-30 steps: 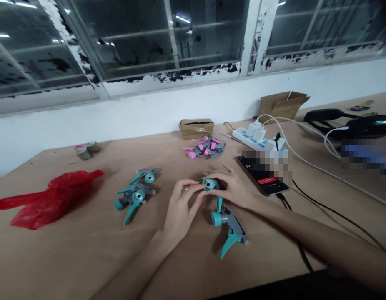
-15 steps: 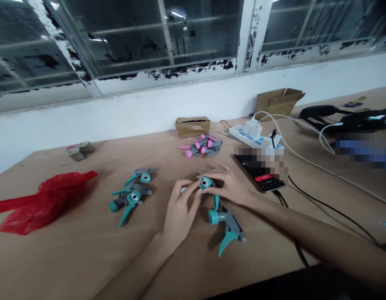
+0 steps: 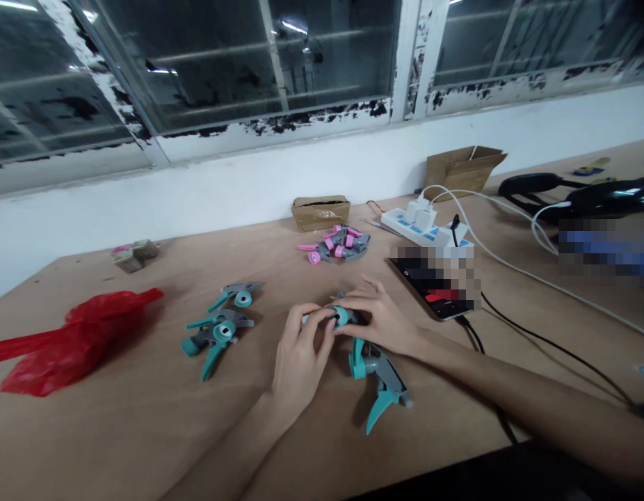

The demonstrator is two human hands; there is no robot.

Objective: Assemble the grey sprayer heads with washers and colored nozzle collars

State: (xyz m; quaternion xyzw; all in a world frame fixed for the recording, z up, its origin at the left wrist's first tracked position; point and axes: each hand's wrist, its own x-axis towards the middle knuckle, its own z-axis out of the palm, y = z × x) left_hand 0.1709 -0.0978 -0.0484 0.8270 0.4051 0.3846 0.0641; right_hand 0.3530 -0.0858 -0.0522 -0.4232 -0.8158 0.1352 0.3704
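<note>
1. Both hands are meeting over the middle of the table (image 3: 145, 424), and they are sharing one small spray head (image 3: 340, 317), grey with a teal cap.
2. The left hand (image 3: 300, 348) is reaching in from the near side. Its grip is clenched on the spray head, with thumb and fingertips pinching the left end.
3. The right hand (image 3: 387, 323) is reaching in from the right. Its grip is grasping the same spray head, and its fingers are lying over the top and far side, hiding most of the grey body.
4. The spray head is sitting between the two hands, low over the table. Whether it is touching the wood, I cannot tell.
5. Just on the near side of the right hand, a second spray head (image 3: 378, 381) is lying flat on the table, its teal trigger pointing toward the near edge.
6. Over to the left, a cluster of teal spray heads (image 3: 218, 328) is lying well apart from the hands. Farther left again, a crumpled red plastic bag (image 3: 74, 341) is resting on the table.
7. On the far side, a heap of pink spray heads (image 3: 339, 245) is lying just in front of a small cardboard box (image 3: 320, 211).
8. To the right, a phone (image 3: 423, 278) is lying face up near the right hand, partly blurred. A power strip (image 3: 405, 224) is sitting beyond it, and a black cable (image 3: 541, 341) is trailing off across the table.
</note>
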